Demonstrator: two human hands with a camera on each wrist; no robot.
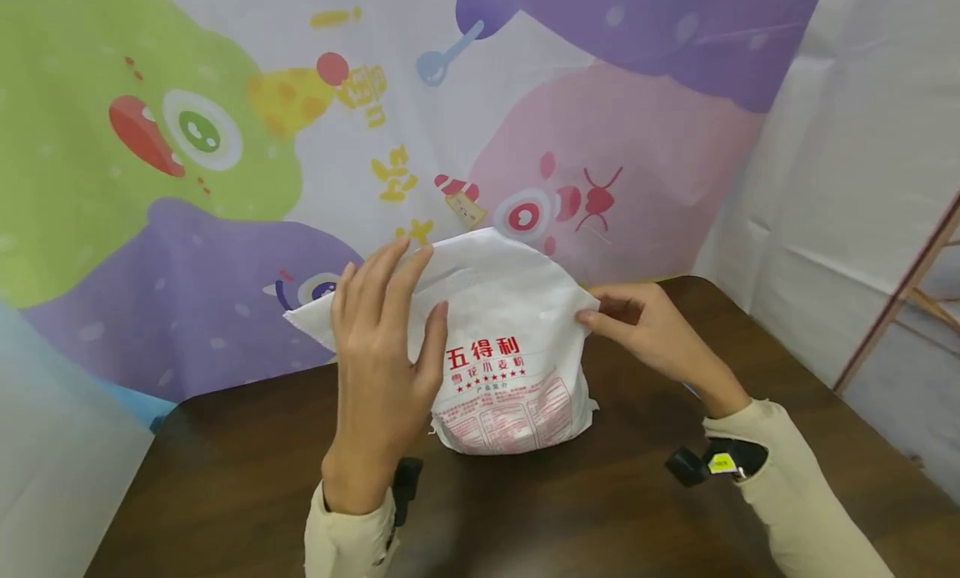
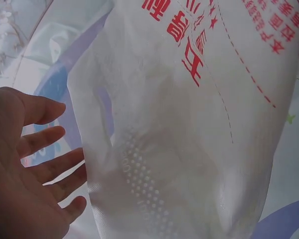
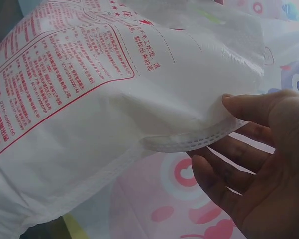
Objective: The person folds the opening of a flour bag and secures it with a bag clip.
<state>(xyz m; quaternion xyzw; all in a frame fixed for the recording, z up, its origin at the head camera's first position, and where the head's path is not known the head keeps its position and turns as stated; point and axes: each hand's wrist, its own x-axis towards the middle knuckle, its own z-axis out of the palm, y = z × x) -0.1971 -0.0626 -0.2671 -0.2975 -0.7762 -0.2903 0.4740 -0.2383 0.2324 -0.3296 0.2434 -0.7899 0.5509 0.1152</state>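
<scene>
A white flour bag (image 1: 517, 311) with red Chinese print stands on the table, its lower part full and its upper part flat and loose. Beside the bag's upper left part is my left hand (image 1: 382, 344), fingers raised and fairly straight; the left wrist view shows the fingertips at the bag's edge, not curled round it. A handle slot shows near that edge in the same view. My right hand (image 1: 652, 336) pinches the bag's right edge between thumb and index finger. In the right wrist view, the thumb lies over the seam and the other fingers are beneath.
The dark brown wooden table (image 1: 247, 478) carries the bag. A cartoon-printed backdrop (image 1: 420, 86) hangs close behind it. At the right are a white sheet wall (image 1: 847, 186) and a wooden frame (image 1: 900, 303). Both wrists wear black camera straps.
</scene>
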